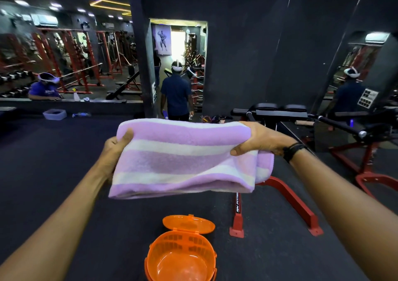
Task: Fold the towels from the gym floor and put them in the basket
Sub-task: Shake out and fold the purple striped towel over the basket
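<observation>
One towel [185, 158], one basket [183, 257], two hands [114, 151]

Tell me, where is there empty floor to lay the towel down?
Bare dark floor stretches left of the orange basket, up to the mirror wall. A smaller patch lies between basket and the red bench frame. The right side is crowded with gym equipment. Both hands, left and right, hold the striped towel.

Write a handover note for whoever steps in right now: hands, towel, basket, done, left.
Left hand: grips the left end of the folded lilac-and-white striped terry towel.
Right hand: grips the right end.
Towel: held in the air above the floor.
Round orange plastic basket: on the floor below, hinged lid open, nothing visible inside.
Done: this towel looks folded.
Left: lower it into the basket.
</observation>
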A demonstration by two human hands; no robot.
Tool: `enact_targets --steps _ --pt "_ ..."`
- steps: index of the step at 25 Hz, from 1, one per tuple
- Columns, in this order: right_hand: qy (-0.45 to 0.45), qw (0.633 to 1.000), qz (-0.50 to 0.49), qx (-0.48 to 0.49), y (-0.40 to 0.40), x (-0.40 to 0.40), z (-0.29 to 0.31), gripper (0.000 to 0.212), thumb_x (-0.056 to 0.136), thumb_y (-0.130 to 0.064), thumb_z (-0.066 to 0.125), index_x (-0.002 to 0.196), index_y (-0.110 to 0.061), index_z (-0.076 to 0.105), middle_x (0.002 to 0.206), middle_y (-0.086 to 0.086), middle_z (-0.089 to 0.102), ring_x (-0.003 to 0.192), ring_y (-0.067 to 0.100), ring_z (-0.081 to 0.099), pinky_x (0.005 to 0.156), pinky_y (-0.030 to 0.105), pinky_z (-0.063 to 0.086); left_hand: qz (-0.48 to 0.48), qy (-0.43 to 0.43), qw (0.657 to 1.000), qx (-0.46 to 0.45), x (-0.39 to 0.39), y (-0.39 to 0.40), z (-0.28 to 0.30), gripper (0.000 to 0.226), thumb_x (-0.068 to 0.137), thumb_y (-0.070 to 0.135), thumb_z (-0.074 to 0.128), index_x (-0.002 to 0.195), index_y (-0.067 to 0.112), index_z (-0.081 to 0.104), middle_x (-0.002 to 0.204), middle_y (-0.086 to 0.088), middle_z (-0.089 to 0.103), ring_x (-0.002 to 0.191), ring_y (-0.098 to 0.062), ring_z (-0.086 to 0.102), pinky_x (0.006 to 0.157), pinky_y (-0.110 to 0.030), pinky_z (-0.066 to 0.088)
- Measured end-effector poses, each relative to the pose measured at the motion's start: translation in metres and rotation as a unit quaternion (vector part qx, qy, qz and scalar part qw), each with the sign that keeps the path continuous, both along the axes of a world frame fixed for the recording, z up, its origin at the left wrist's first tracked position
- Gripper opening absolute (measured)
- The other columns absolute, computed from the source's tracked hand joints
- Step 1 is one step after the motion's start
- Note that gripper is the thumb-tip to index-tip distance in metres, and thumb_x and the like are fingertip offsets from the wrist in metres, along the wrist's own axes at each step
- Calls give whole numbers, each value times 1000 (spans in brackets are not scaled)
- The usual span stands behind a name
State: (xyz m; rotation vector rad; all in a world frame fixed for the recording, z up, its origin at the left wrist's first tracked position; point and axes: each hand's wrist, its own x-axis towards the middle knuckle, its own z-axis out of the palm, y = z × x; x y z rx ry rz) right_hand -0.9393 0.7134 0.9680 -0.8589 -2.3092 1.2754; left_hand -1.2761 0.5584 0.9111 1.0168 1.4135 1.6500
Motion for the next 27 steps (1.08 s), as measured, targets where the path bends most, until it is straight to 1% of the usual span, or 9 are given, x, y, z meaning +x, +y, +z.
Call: enact_targets --steps 2,5,7,9,11,16,20,24,27 --pt "35 999 -17 -21 5 9 -5 62 64 -1 82 120 -17 62 111 2 71 101 14 67 80 25 55 -83 22 996 -7 4 -4 -3 79 41 56 88 99 9 63 86 -6 74 74 -17 71 58 -29 57" --pt "100 986 -65 -113 12 20 -18 59 57 -8 85 112 -7 64 107 12 71 98 27 67 78 35 57 -52 11 998 17 7 1 -7 78 43 51 90 107 16 62 91 -2 75 79 -13 71 59 -25 56" --pt "116 981 -83 -132 13 19 -26 63 49 -19 88 106 -5 65 103 13 71 93 25 68 80 38 56 -22 6 999 43 9 5 -9 51 64 43 81 106 22 61 87 5 75 76 -7 70 58 -21 55" --pt "120 981 -82 -130 11 16 -28 46 60 -19 79 104 -14 65 101 7 72 92 19 68 81 33 55 10 31 999 37 12 10 -9 21 85 27 64 105 26 60 86 7 73 74 -4 68 58 -18 53" --pt "105 980 -71 -154 10 14 -31 43 67 -17 70 110 -17 62 106 7 71 97 20 68 82 32 55 32 66 997 23 10 13 -12 13 92 20 58 104 25 58 88 5 68 73 -4 66 56 -16 52" --pt "92 980 -54 -166 24 11 -41 52 81 -5 70 128 -23 54 120 9 67 110 25 64 93 41 52 45 125 987 -94 2 21 -29 29 92 32 59 112 11 51 100 -5 62 82 -14 58 61 -24 50" --pt "70 984 -61 -153 33 5 -43 43 83 -4 66 120 -25 58 114 5 69 102 18 67 82 31 57 29 151 971 -181 -5 26 -45 40 90 36 62 119 11 49 103 -3 61 85 -14 57 63 -26 45" --pt "12 989 -53 -140 41 -12 -69 43 81 -8 70 121 -19 58 111 2 70 97 12 67 80 25 57 38 187 959 -210 -8 27 -71 37 88 32 65 119 17 50 102 3 60 94 -14 59 75 -31 49" --pt "-69 989 -74 -109 49 -32 -113 51 68 -20 78 116 -15 61 113 8 68 103 19 65 93 39 53 7 251 933 -258 -15 32 -106 32 85 33 69 111 21 55 101 5 63 95 -14 60 85 -37 50"
